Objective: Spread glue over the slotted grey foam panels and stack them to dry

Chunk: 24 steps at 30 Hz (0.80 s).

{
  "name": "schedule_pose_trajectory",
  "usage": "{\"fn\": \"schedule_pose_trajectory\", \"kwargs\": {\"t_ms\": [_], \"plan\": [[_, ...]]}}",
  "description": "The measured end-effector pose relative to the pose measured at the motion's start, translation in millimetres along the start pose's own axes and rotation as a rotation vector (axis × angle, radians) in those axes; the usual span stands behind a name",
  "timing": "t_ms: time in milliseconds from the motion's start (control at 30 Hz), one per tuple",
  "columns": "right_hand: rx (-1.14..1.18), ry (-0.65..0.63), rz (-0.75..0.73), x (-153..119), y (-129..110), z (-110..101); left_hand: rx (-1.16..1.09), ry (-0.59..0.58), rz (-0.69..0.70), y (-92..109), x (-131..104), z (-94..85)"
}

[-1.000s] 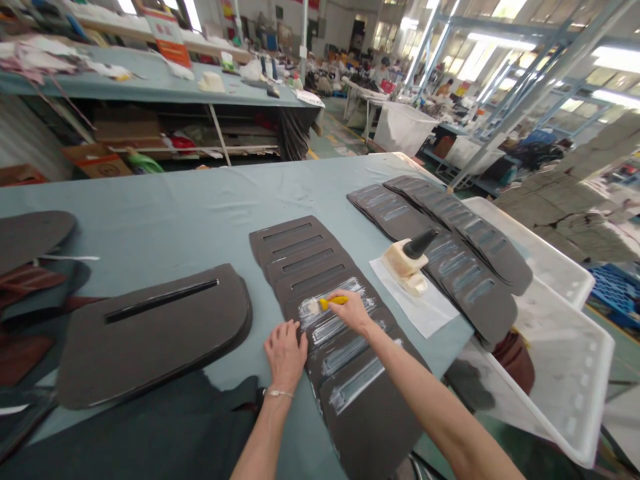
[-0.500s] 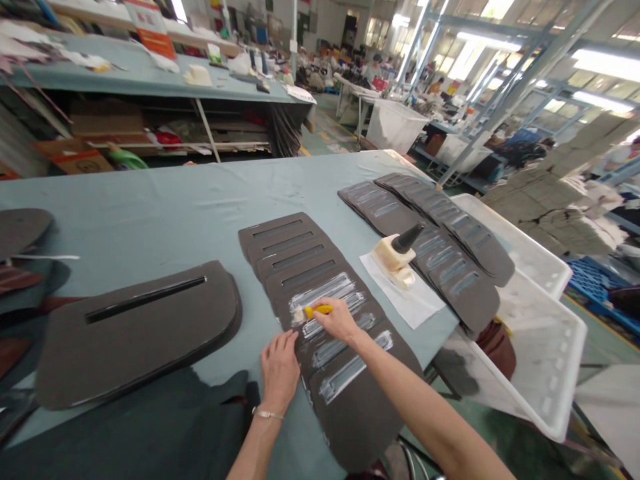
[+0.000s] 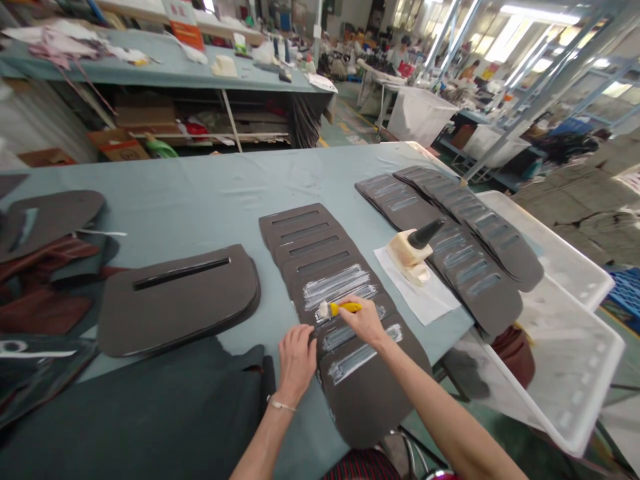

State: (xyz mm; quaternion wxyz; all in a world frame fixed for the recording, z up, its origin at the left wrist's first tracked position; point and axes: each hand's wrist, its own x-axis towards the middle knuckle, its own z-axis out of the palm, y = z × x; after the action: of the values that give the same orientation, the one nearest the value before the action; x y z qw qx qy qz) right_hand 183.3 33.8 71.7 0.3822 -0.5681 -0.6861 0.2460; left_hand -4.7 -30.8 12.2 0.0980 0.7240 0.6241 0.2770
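My right hand point(image 3: 364, 321) grips a small brush point(image 3: 345, 307) by its yellow handle. Its pale bristles touch a dark grey slotted panel in a fanned, overlapping row of panels point(image 3: 367, 407). White, wet-looking streaks surround the slots on the nearer panels, while the farther slots look unstreaked. Resting along the row's left edge is my left hand point(image 3: 297, 357), its fingers stretched out and holding nothing. To the right, a cream plastic container point(image 3: 407, 250) with a black nozzle stands on a white sheet point(image 3: 440, 304).
More streaked panels point(image 3: 480, 273) lie fanned at the table's right edge, beside white plastic bins point(image 3: 570, 373). Left of my hands is a stack of panels point(image 3: 180, 307) with one long slot. Dark green material point(image 3: 165, 407) covers the near left, with brown-red pieces point(image 3: 50, 300) behind.
The camera view has shifted, so the scene sits farther right. The brush has moved nearer to me, from the slot beside the broad white patch to one closer. My left hand stays at the panel edge.
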Motion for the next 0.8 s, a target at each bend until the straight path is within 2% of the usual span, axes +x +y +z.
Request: {"fn": "schedule_pose_trajectory", "kwargs": {"t_ms": [100,167,233,333,400,533,600,633,700,800], "plan": [[0.006,-0.054,0.01,-7,-5,15,0.082,-0.026,0.022,7,-10,3.2],[-0.07,0.006,0.012,-7,-7,21,0.114,-0.029,0.018,8,-13,5.5],[-0.132,0.055,-0.034,-9,-11,28,0.131,-0.025,0.017,8,-13,6.9],[-0.119,-0.016,-0.137,-13,-11,27,0.141,-0.014,0.019,8,-13,8.6],[-0.119,-0.037,-0.112,-8,6,9,0.143,-0.01,0.021,8,-14,10.1],[-0.237,0.182,0.114,15,56,-58,0.149,-0.004,0.014,7,-15,13.5],[-0.277,0.261,0.157,21,64,-73,0.15,0.0,0.008,7,-15,14.4],[-0.272,0.276,0.148,19,60,-69,0.15,0.002,0.004,8,-15,14.5],[-0.209,0.24,0.075,5,39,-43,0.149,0.001,-0.001,9,-15,14.6],[-0.07,0.038,-0.108,-26,1,10,0.158,0.002,-0.012,11,-16,15.0]]}}
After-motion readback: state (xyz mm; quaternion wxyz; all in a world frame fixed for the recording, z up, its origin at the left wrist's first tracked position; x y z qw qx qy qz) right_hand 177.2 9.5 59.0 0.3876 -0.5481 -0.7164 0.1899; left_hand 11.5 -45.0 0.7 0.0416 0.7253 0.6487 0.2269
